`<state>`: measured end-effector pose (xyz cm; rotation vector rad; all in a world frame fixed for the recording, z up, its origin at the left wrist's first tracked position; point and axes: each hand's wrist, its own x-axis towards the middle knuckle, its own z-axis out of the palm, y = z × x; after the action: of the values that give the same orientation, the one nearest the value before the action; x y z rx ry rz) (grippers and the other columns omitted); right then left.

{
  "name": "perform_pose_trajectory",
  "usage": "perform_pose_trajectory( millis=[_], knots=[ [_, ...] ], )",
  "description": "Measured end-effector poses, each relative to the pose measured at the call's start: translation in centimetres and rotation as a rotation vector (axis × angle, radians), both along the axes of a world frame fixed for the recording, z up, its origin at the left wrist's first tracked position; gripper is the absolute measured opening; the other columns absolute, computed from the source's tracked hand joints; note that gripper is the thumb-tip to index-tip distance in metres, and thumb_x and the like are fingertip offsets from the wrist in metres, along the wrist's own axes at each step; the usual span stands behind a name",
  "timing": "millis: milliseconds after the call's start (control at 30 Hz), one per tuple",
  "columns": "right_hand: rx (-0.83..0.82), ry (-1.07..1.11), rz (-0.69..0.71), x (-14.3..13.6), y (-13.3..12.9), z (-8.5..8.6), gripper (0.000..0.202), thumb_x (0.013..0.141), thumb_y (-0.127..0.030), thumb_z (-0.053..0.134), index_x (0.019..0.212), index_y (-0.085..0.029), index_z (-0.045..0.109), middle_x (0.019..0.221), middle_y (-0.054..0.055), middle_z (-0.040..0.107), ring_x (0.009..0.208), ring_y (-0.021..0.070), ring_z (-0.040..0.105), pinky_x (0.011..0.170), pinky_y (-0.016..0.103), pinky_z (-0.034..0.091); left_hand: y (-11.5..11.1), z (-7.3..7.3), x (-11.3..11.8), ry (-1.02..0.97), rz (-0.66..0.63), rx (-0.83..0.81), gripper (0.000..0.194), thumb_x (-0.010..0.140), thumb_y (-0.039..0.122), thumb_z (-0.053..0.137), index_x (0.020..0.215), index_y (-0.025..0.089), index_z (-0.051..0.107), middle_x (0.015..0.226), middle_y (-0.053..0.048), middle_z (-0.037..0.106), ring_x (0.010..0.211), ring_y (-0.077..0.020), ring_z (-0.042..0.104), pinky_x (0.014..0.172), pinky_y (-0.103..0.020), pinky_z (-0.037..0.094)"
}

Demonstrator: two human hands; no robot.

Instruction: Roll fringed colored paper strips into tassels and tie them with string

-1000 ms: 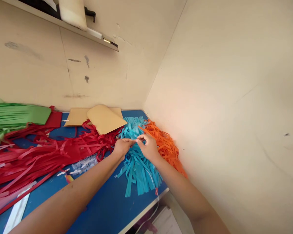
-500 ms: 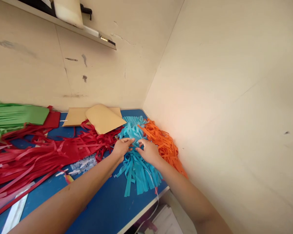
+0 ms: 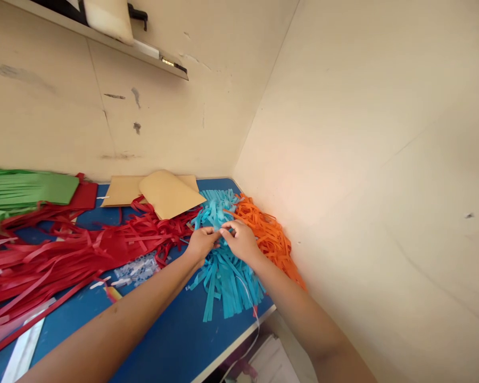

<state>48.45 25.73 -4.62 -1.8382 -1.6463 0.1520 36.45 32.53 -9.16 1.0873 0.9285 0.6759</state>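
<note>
A pile of light blue fringed paper (image 3: 227,282) lies on the blue table, spreading above and below my hands. My left hand (image 3: 201,244) is closed in a pinch over the middle of the pile. My right hand (image 3: 240,242) is pinched too, its fingertips meeting those of the left. What sits between the fingertips is too small to make out. A thin white cord (image 3: 245,290) runs over the blue strips and down past the table edge. Orange paper strips (image 3: 277,239) lie right beside my right hand.
Red strips (image 3: 104,247) and green fringed paper (image 3: 32,186) cover the left side of the blue table (image 3: 163,340). Tan sheets (image 3: 170,194) lie by the back wall. Small clear pieces (image 3: 138,268) are left of my left hand. A shelf (image 3: 104,41) hangs above.
My right hand has moved slightly left and up, and its fingertips now meet those of my left hand. A small gap was between them before.
</note>
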Motion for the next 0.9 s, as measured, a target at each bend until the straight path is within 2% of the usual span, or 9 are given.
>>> perform_pose_trajectory(
  millis=[100, 200, 333, 433, 567, 633, 733, 800, 900],
  knots=[
    [0.008, -0.002, -0.007, 0.3, -0.1, -0.3, 0.011, 0.091, -0.02, 0.059, 0.096, -0.021, 0.068, 0.099, 0.002, 0.069, 0.083, 0.0151, 0.064, 0.079, 0.026, 0.048, 0.1, 0.5, -0.3, -0.044, -0.018, -0.029, 0.031, 0.091, 0.037, 0.06, 0.114, 0.016, 0.06, 0.111, -0.007, 0.065, 0.092, -0.018, 0.065, 0.078, -0.038, 0.057],
    [0.005, -0.005, -0.049, 0.3, -0.7, -0.7, 0.014, 0.086, -0.027, 0.068, 0.098, -0.019, 0.065, 0.101, 0.003, 0.067, 0.07, 0.0136, 0.062, 0.07, 0.026, 0.047, 0.2, 0.9, -0.8, -0.071, -0.018, -0.071, 0.032, 0.092, 0.037, 0.059, 0.115, 0.016, 0.059, 0.111, -0.007, 0.064, 0.091, -0.0179, 0.065, 0.077, -0.038, 0.057],
    [-0.049, -0.277, -0.027, -0.3, -1.9, -0.9, 0.019, 0.085, -0.039, 0.071, 0.094, -0.022, 0.067, 0.096, 0.002, 0.066, 0.076, 0.0174, 0.062, 0.064, 0.027, 0.042, 0.4, 1.1, -1.3, -0.083, -0.021, -0.105, 0.029, 0.092, 0.036, 0.06, 0.113, 0.015, 0.06, 0.107, -0.006, 0.065, 0.086, -0.0162, 0.065, 0.074, -0.035, 0.057],
    [-0.085, -0.481, -0.002, -0.7, -2.6, -1.0, 0.011, 0.092, -0.029, 0.062, 0.09, -0.021, 0.068, 0.091, 0.005, 0.067, 0.079, 0.0208, 0.061, 0.064, 0.029, 0.039, 0.5, 1.1, -1.5, -0.062, -0.01, -0.118, 0.028, 0.091, 0.035, 0.06, 0.112, 0.015, 0.06, 0.106, -0.006, 0.065, 0.086, -0.016, 0.065, 0.073, -0.035, 0.057],
    [-0.093, -0.555, 0.058, -1.2, -3.3, -1.4, 0.019, 0.093, -0.014, 0.051, 0.084, -0.018, 0.068, 0.084, 0.01, 0.066, 0.083, 0.0251, 0.059, 0.069, 0.034, 0.038, 0.7, 1.0, -1.6, -0.03, -0.002, -0.143, 0.03, 0.091, 0.035, 0.061, 0.114, 0.016, 0.06, 0.111, -0.007, 0.064, 0.091, -0.0177, 0.064, 0.077, -0.037, 0.057],
    [-0.098, -0.58, 0.097, -1.4, -3.6, -1.7, 0.018, 0.092, -0.014, 0.053, 0.083, -0.018, 0.068, 0.083, 0.01, 0.066, 0.082, 0.025, 0.059, 0.068, 0.034, 0.038, 0.8, 0.9, -1.7, -0.022, -0.006, -0.154, 0.03, 0.091, 0.035, 0.061, 0.115, 0.016, 0.06, 0.111, -0.007, 0.064, 0.092, -0.0178, 0.065, 0.077, -0.037, 0.057],
    [-0.083, -0.549, 0.13, -1.6, -3.9, -2.0, 0.019, 0.092, -0.031, 0.06, 0.079, -0.019, 0.068, 0.082, 0.008, 0.066, 0.081, 0.0232, 0.059, 0.067, 0.031, 0.039, 1.0, 0.6, -1.8, -0.011, -0.024, -0.156, 0.03, 0.091, 0.035, 0.061, 0.113, 0.015, 0.06, 0.109, -0.006, 0.065, 0.089, -0.0169, 0.065, 0.075, -0.036, 0.057],
    [-0.052, -0.419, 0.086, -1.5, -3.8, -2.0, 0.026, 0.093, -0.039, 0.06, 0.076, -0.02, 0.067, 0.081, 0.005, 0.066, 0.078, 0.0203, 0.06, 0.065, 0.029, 0.039, 1.1, 0.2, -1.7, 0.002, -0.03, -0.142, 0.029, 0.091, 0.035, 0.061, 0.112, 0.015, 0.061, 0.107, -0.006, 0.065, 0.087, -0.0163, 0.065, 0.074, -0.035, 0.057],
    [-0.009, -0.176, -0.02, -1.2, -3.5, -1.5, 0.02, 0.093, -0.034, 0.06, 0.079, -0.021, 0.066, 0.084, 0.002, 0.067, 0.078, 0.0172, 0.062, 0.067, 0.026, 0.041, 1.1, -0.4, -1.5, 0.019, -0.024, -0.104, 0.029, 0.091, 0.036, 0.061, 0.111, 0.015, 0.061, 0.106, -0.006, 0.065, 0.086, -0.016, 0.065, 0.073, -0.035, 0.057]
  ],
)
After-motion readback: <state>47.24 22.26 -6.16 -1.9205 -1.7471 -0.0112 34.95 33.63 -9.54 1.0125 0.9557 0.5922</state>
